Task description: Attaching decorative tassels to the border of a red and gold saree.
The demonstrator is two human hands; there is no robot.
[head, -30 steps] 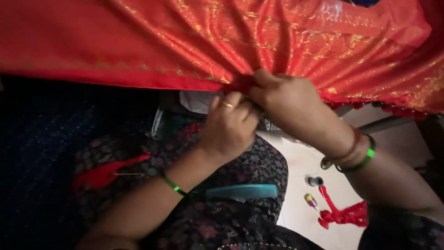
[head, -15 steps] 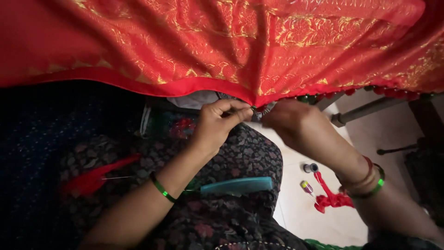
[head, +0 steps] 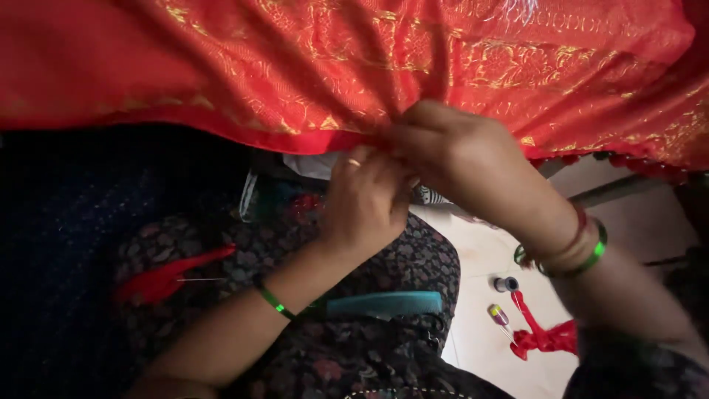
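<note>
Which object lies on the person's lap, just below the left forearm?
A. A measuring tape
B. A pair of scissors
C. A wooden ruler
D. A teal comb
D. A teal comb rests on the dark floral-print lap, beside the left wrist's green bangle, while the left hand and right hand pinch the edge of the red and gold fabric above.

Red cloth (head: 310,66), gold-patterned; teal comb (head: 384,303); green bangles (head: 591,255).
</note>
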